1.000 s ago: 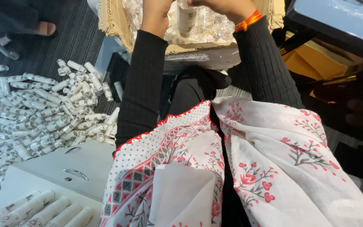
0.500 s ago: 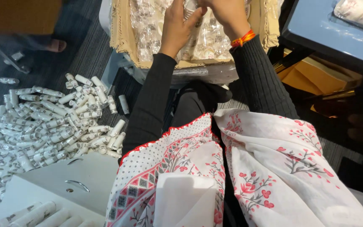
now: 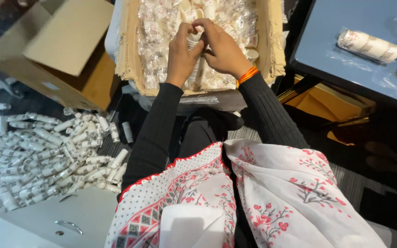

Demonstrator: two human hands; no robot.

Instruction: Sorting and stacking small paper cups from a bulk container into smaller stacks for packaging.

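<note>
**Both hands on one stack of paper cups, over the open carton**

In the upper middle of the frame the person's left hand and right hand meet over a cardboard carton that is full of clear-wrapped paper cups. Between them stands a short stack of white paper cups, upright and nearly hidden. The left hand grips it from the left side, its fingers closed around the top; the right hand pinches at the top rim from the other side, an orange wristband just below it.

To do this well, I think the lower grip should stay firm but not crush, because such cups dent easily. It is better to keep the stack vertical and above the carton, so a slipped cup falls back inside.

At the lower left of the frame a big heap of wrapped cup sleeves lies on the floor. One more wrapped sleeve lies on the blue table at the upper right. An empty brown box is tipped open at the upper left.
</note>
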